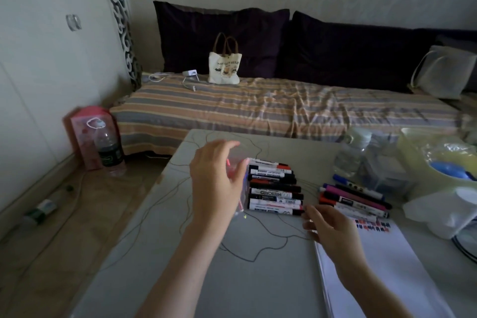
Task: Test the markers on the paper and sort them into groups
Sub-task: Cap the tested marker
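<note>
On the pale bench in front of a striped bed, two groups of markers lie side by side. The nearer-centre stack of markers is packed in neat rows, mostly black and red with white labels. Just to its right, well within reach, a looser pile of markers fans out in pink, purple, blue and black. A white pad of paper lies at the right front, its top edge carrying short rows of red and blue test marks.

The left hand pinches a clear plastic bag at the left end of the stack, fingers curled round the film. The right hand hovers with fingers spread and relaxed over the pad's near corner, holding nothing, just short of the stack's front edge.

The risk here seems to be mixing. If the bag drags across the stack, the round barrels may roll into the loose pile and undo the sorting. A plastic water bottle stands near behind the pile and could be knocked by a wide reach.
</note>
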The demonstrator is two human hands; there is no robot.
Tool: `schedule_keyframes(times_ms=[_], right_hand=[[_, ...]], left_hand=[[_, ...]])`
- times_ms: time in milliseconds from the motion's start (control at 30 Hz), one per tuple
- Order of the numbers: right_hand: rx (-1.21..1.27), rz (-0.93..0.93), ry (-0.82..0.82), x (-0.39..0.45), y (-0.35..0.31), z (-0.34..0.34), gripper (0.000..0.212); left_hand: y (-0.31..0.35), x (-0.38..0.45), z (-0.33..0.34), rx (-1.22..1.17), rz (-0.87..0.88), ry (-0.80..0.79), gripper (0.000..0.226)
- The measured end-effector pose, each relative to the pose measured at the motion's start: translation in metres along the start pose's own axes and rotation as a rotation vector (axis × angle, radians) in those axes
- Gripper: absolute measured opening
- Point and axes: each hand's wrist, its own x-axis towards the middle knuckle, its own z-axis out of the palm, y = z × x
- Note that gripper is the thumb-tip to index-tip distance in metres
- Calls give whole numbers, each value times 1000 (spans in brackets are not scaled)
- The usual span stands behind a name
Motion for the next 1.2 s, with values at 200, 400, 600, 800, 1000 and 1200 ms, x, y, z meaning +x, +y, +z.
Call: schedule_keyframes(times_ms=[200, 400, 600, 800, 1000, 1200], right_hand=[[-768, -363, -111, 32, 27, 11, 32], [-1053, -539, -240, 40, 53, 47, 54], [-1174, -582, 8, 46, 72, 52, 37], [-1204, -593, -23, 48, 55, 54, 16], [-492, -267, -32, 21, 0, -3, 10], [5, 135, -57, -21, -4, -66, 11]], left_hand=[[9, -77, 42, 135, -91, -772, 13], [-8, -98, 56, 310, -158, -956, 17], [-8, -101, 62, 342, -162, -989, 23], [-6, -99, 61, 333, -180, -1000, 24], [8, -90, 66, 80, -379, -947, 27], [48, -93, 75, -560, -954, -891, 14]])
